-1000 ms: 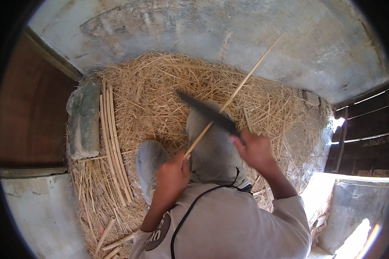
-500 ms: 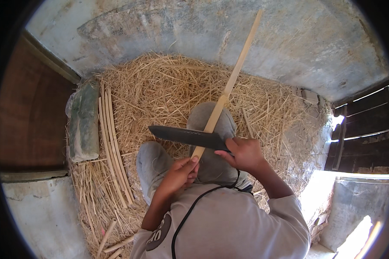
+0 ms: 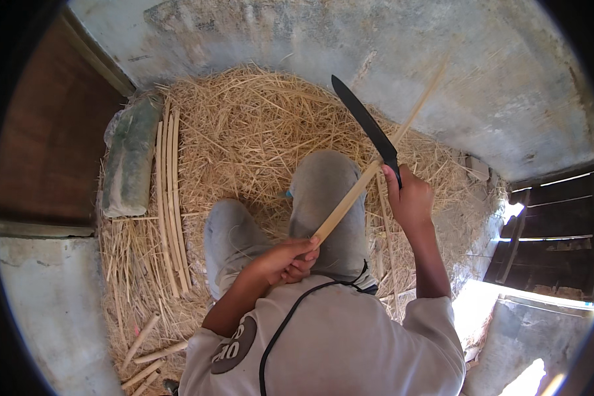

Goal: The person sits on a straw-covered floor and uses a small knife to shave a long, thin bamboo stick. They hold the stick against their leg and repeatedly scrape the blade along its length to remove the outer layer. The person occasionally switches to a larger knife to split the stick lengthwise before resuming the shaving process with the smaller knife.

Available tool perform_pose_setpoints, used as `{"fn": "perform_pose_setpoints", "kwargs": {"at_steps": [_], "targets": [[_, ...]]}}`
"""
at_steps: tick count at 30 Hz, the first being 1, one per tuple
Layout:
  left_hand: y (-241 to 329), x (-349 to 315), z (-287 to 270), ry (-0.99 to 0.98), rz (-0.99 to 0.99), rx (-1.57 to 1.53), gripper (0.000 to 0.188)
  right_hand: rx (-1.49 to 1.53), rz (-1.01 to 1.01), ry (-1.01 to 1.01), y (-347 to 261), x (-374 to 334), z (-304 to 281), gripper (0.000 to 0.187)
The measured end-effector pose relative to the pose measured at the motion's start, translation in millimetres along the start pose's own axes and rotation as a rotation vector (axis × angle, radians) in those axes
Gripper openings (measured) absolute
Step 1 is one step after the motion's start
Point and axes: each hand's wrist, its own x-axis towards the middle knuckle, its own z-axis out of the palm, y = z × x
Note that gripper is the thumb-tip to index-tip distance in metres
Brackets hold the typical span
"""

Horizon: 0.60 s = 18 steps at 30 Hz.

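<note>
My left hand (image 3: 289, 259) is closed around the near end of a long, pale bamboo strip (image 3: 344, 204), held close to my body. From there the strip slants up to the far right, past my right knee, and its far end is blurred against the wall. My right hand (image 3: 410, 196) grips the handle of a large machete (image 3: 364, 119) with a dark blade. The blade points up and to the far left, over the straw, and its lower part overlaps the strip near my right fingers. Whether blade and strip touch, I cannot tell.
Straw (image 3: 244, 125) covers the floor around my bent legs. Several long bamboo strips (image 3: 171, 198) lie on the left beside a greenish block (image 3: 133, 158). Short stick pieces (image 3: 140, 340) lie at lower left. A concrete wall (image 3: 297, 33) rises ahead; dark wooden slats (image 3: 551, 231) stand at right.
The machete has moved right and away from me, swinging from nearly level across the strip to a steep angle. The strip now tilts farther right, and its far end has blurred.
</note>
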Motion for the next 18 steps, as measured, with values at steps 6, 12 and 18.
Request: {"fn": "perform_pose_setpoints", "kwargs": {"at_steps": [6, 12, 18], "targets": [[1.3, 3.0, -10.4, -0.066, 0.000, -0.072, 0.046, 0.156, -0.380, -0.308, 0.2, -46.4, -2.3, 0.050], [0.9, 8.1, -15.9, -0.103, -0.008, -0.087, 0.046, 0.109, -0.046, -0.198, 12.9, -51.2, -0.6, 0.048], [1.8, 9.6, -18.8, -0.156, 0.000, -0.086, 0.046, 0.013, -0.399, -0.353, 2.4, -44.4, -12.8, 0.051]]}}
